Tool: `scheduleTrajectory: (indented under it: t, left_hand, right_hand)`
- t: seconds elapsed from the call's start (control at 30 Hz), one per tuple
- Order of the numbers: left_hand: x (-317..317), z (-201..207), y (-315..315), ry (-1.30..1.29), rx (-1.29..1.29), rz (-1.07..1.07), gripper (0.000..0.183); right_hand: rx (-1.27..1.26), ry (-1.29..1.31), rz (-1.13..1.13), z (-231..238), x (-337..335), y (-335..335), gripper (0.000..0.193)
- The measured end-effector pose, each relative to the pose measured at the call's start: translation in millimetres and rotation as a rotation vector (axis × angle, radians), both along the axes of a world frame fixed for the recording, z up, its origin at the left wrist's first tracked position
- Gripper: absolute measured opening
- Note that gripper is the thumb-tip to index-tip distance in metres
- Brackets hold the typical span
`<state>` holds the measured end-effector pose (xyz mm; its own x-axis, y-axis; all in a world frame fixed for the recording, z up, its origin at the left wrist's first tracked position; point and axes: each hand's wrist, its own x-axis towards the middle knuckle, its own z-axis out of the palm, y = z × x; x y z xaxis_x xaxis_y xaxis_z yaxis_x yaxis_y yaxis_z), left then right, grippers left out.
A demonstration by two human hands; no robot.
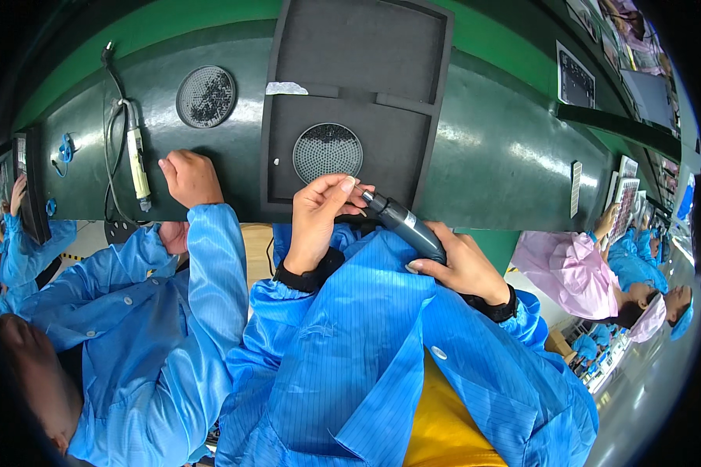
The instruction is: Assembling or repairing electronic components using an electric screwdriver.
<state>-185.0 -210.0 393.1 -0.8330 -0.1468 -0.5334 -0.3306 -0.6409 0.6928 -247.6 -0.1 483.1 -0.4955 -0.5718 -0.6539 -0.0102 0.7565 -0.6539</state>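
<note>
At the far left of the counter (506,148) a blue cord (66,148) lies coiled, then a pale yellow corded tool (138,165), and a co-worker's hand (192,179) is curled near the counter's edge; behind it a round dish (187,105) holds small dark pieces, too fine to make out singly. Next comes a black tray (358,35) with a second dish (323,165) in its nearer compartment, dark pieces gathered mostly toward that dish's far side. Just in front of this dish the person's left hand (316,219) has thumb and finger drawn together at the metal nose of a dark grey driver (413,232); I cannot tell whether they grip its tip or a small piece there. To the right, the right hand (466,265) is wrapped around the driver's rear end, so the driver lies aslant between both hands, nose toward the dish. Good handling here calls for a steady right grip, a light, straight pinch that does not bend the tip, fingers clear of any switch, and cuffs kept off the loose pieces. Farther right lies a narrow pale strip (575,189), well apart from both hands
</note>
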Motion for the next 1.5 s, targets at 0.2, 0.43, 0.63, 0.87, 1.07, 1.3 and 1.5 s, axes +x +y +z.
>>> scheduleTrajectory:
  t: [0.2,0.43,0.63,0.87,1.07,1.3,1.5]
  left_hand:
    - [0,-1,2,-0.045,0.020,0.027,0.020]
    - [-1,0,2,-0.028,0.024,0.038,0.022]
    - [-1,0,2,-0.017,0.057,0.051,0.024]
    - [-4,3,1,-0.028,0.068,0.046,0.026]
    - [-3,-2,3,-0.015,0.018,0.033,0.021]
    - [-2,-13,1,-0.072,0.001,0.034,0.017]
    - [-13,-55,-14,-0.139,-0.605,0.053,0.017]
  right_hand:
    - [-0.024,0.021,0.008,-2,-2,-2,0.056]
    - [-0.014,-0.022,-0.004,1,-5,-4,0.056]
    - [-0.022,-0.011,-0.001,0,-4,-1,0.057]
    - [-0.017,-0.021,-0.005,1,-4,-1,0.057]
    - [0.008,-0.033,0.008,2,-5,-2,0.057]
    - [0.040,-0.098,-0.030,-6,-1,-1,0.055]
    - [0.081,-0.080,-0.058,-13,-4,-6,0.055]
